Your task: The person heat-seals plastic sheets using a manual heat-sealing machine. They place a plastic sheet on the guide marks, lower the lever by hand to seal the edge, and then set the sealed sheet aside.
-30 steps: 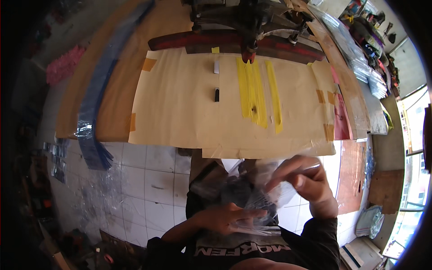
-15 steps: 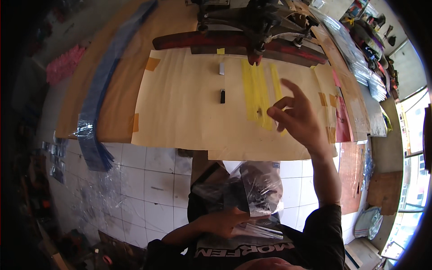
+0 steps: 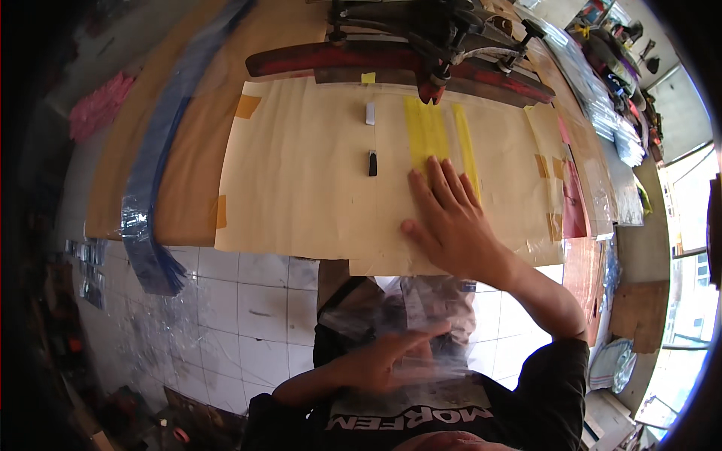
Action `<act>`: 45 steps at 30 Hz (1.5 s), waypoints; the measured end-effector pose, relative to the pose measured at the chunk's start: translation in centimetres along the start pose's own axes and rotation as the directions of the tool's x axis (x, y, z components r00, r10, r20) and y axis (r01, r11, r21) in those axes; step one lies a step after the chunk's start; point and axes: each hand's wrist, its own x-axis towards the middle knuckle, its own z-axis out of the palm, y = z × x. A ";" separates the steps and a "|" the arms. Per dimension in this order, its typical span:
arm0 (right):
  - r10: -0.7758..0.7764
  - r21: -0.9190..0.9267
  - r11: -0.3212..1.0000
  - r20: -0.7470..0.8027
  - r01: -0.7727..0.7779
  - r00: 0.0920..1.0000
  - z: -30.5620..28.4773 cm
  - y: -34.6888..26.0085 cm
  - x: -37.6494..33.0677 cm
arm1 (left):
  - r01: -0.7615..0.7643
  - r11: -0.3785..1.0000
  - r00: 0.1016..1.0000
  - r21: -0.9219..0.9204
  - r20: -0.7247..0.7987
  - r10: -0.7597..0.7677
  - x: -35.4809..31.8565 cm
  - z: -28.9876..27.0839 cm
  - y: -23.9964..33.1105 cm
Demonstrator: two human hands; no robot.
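My right hand (image 3: 455,225) lies flat, fingers spread, on the tan paper sheet (image 3: 301,173) that covers the bench. Its fingertips rest over the lower ends of the yellow strips (image 3: 426,124). Low in front of my body, my left hand (image 3: 383,361) is closed on clear plastic film (image 3: 429,368), with its index finger stretched out to the right. The film is smeared by motion, so its edges and number of layers cannot be made out. A small white block (image 3: 370,113) and a small black block (image 3: 372,163) sit on the paper left of the strips.
A black and red metal frame with clamp screws (image 3: 429,60) spans the bench's far side. Along the left lies a long stack of blue plastic strips (image 3: 147,188), hanging over the edge. Clear plastic sheets (image 3: 594,105) are piled at right. White floor tiles (image 3: 263,316) show below.
My right hand has come down from above the paper and flattened onto it, nearer my body. My left hand stays low with the plastic film, which has shifted and blurred.
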 end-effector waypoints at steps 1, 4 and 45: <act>0.002 -0.001 1.000 -0.001 -0.002 1.000 0.3 0.3 0.7 | -0.011 0.999 0.998 -0.044 -0.066 0.008 0.3 -0.2 0.3; 0.017 0.006 1.000 -0.022 -0.017 1.000 1.2 1.0 2.5 | -0.032 0.993 0.988 -0.109 -0.156 0.015 0.6 -0.9 1.1; 0.045 0.023 0.999 -0.125 -0.043 0.991 2.3 1.0 5.3 | 0.028 0.948 0.968 -0.318 -0.227 -0.105 0.7 -1.7 0.9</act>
